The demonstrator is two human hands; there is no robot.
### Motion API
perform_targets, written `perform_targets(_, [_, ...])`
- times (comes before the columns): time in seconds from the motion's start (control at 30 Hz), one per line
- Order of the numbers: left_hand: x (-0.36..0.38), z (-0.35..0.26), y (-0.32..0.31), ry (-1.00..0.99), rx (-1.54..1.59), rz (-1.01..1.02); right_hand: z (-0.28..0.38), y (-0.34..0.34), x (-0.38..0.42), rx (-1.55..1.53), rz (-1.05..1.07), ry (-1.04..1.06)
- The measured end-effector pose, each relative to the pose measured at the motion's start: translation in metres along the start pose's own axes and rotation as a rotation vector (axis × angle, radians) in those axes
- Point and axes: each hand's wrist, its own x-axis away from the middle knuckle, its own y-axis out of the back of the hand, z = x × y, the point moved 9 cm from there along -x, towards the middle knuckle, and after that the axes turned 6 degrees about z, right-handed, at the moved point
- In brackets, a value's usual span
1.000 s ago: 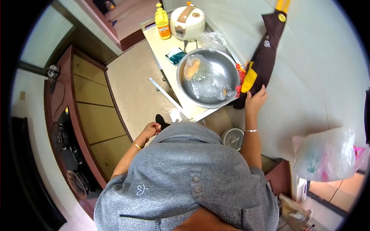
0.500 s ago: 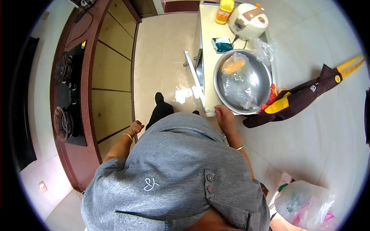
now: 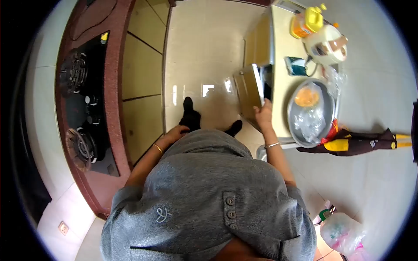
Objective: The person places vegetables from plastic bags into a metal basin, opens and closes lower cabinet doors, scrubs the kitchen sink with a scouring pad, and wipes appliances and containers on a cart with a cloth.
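Note:
My right hand (image 3: 264, 116) is at the top edge of a cabinet door (image 3: 251, 91) that stands partly open at the right counter, its fingers closed on that edge. My left hand (image 3: 176, 132) hangs beside my body near the left cabinets, fingers loosely bent, partly against my grey shirt; whether it holds anything is unclear. Beyond my right hand, on the counter (image 3: 281, 95), sits a steel basin (image 3: 292, 114) with a clear plastic bag (image 3: 310, 122) and something orange in it.
A yellow bottle (image 3: 307, 22), a rice cooker (image 3: 326, 45) and a green packet (image 3: 296, 66) stand on the right counter. A dark apron (image 3: 359, 144) hangs beside it. On the left is a gas stove (image 3: 89, 108); plastic bags (image 3: 343, 232) lie lower right.
The cabinet door now stands farther out, with my right hand on it instead of at the counter corner. The view has turned, and my left hand is closer to my body.

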Motion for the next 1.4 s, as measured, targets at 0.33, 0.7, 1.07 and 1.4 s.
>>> perform_targets(0.33, [0.056,0.072,0.136,0.174,0.139,0.042,-0.01,-0.052,-0.088,0.049,0.147,-0.493])
perform_targets(0.7, [-0.038,0.048,0.249,0.128,-0.033,0.085,-0.048,-0.098,-0.082,-0.881,0.141,-1.012])
perform_targets(1.07, [-0.228,0.059,0.432,0.109,-0.044,0.013,-0.11,-0.17,-0.084,-0.512,-0.079,-0.91])
perform_targets(1.4, [-0.386,-0.15,0.513,0.045,-0.631,0.318,-0.005,-0.16,-0.064,-1.364,-0.514,-1.502])
